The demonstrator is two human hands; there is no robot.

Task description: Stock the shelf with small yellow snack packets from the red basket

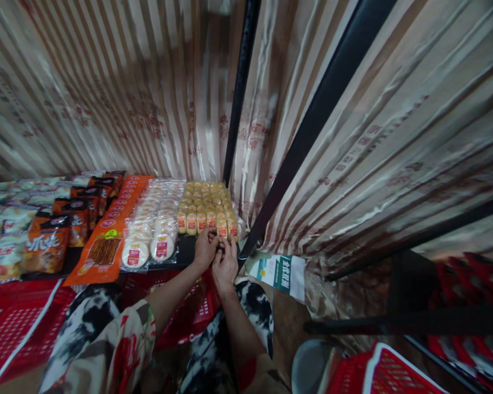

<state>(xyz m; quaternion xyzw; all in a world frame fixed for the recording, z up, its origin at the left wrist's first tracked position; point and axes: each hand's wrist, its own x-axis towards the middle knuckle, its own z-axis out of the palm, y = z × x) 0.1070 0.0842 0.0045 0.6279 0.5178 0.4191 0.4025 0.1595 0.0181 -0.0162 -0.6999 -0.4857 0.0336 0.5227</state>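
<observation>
Obs.: I see both hands meeting near the centre of the frame, at the near edge of a block of yellow snack packs (205, 202) on a dark shelf (187, 249). Left hand (206, 250): fingers bent and drawn together at the front of the block; whether anything is pinched there, I cannot tell. Right hand (225, 267): fingers reach up the frame, tips at the two rightmost front packs (232, 227); contact likely, grip not determinable.

Key relation: that pair lies straight up the frame from the right hand, which I judge the nearer; the left hand comes in from lower left, just beside it. Each front pack looks taller than wide, long axis up and down the frame, while the rows run back toward the curtain (168, 109). The pair sits slightly lower in the frame than its neighbours to the left
</observation>
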